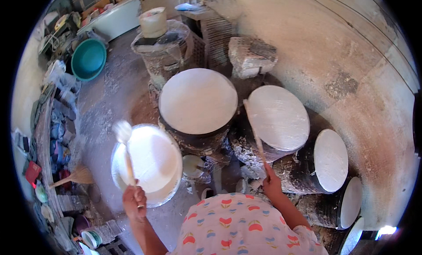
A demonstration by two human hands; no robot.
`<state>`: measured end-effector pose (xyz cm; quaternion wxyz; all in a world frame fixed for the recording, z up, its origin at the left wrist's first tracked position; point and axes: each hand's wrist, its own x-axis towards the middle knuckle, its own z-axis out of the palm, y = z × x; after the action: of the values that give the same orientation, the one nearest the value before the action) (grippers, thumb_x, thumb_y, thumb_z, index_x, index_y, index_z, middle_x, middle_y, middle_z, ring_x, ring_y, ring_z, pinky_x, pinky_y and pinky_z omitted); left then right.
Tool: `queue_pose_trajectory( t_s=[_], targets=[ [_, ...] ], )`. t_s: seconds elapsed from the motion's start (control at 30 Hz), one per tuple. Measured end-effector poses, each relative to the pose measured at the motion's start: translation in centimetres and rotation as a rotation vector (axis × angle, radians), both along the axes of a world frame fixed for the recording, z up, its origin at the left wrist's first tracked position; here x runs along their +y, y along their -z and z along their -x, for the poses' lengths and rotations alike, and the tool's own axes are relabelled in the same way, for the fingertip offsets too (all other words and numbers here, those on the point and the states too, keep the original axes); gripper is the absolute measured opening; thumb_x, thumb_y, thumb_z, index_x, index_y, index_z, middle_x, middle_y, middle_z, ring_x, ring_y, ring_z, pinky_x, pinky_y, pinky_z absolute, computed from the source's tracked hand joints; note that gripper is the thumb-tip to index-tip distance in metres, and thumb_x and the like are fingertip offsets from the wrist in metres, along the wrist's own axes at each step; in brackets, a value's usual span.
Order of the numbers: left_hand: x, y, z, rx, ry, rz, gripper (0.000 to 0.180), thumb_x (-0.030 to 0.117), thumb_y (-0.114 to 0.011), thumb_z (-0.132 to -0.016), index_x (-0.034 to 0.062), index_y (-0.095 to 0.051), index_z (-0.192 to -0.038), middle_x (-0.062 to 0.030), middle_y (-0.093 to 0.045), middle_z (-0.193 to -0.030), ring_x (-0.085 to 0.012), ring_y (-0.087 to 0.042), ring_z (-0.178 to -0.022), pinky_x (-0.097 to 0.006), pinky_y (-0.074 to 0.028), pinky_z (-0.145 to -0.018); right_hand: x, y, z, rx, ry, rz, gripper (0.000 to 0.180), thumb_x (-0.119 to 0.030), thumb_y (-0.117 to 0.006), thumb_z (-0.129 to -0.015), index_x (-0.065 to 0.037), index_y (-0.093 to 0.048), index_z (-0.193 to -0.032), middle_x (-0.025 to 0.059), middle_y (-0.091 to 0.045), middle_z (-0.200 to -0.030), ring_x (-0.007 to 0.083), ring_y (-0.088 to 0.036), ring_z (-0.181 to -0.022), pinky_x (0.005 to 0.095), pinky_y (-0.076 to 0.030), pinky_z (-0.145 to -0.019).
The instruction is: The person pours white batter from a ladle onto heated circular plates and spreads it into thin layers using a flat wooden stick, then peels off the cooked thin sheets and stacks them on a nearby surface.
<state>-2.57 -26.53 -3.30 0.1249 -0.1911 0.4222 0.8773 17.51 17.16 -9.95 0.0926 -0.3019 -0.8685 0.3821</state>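
Observation:
My left hand (135, 202) is closed round the wooden handle of a ladle (128, 160). The ladle's white-coated head is blurred and hangs over the far left rim of a large round basin (179, 182) of white liquid. My right hand (271, 180) grips a long, thin wooden stick (255, 134). Its far end reaches the left edge of a round stove top covered with a smooth white layer (281, 116). Ahead, between the two tools, stands a larger round stove with a white top (198, 101). Whether the stick touches the white layer I cannot tell.
More round white tops (330, 160) curve along the right wall. Behind stand a crusted drum (160, 57) with a pale bucket (153, 22) on it, and a brick block (250, 57). At left are a green tub (89, 59), a straw broom (79, 175) and a cluttered shelf (41, 136).

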Motion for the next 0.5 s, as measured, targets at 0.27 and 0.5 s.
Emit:
queue_pose_trajectory(
  t_s=[0.27, 0.5],
  targets=[
    [-5.5, 26.1, 2.3, -0.811, -0.079, -0.491, 0.016, 0.004, -0.041, -0.082, 0.0087, -0.039, -0.067, 0.0018, -0.040, -0.055, -0.0082, -0.042, -0.045, -0.018, -0.035, -0.038, -2.2, 1.5, -2.0, 0.080, 0.007, -0.013, 0.066, 0.008, -0.051, -0.078, -0.013, -0.043, -0.140, 0.0140, -0.063, -0.110, 0.0139, -0.057, -0.076, 0.0274, -0.047, -0.070],
    [-3.6, 27.7, 6.1, -0.551, -0.092, -0.406, 0.016, 0.008, -0.041, -0.088, 0.0078, -0.039, -0.072, 0.0024, -0.038, -0.055, -0.0065, -0.038, -0.043, -0.018, -0.034, -0.036, -4.3, 0.5, 4.4, -0.046, -0.361, 0.063, 0.067, 0.004, -0.052, -0.080, -0.022, -0.041, -0.141, 0.0140, -0.065, -0.101, 0.0222, -0.063, -0.073, 0.0323, -0.049, -0.067]
  ],
)
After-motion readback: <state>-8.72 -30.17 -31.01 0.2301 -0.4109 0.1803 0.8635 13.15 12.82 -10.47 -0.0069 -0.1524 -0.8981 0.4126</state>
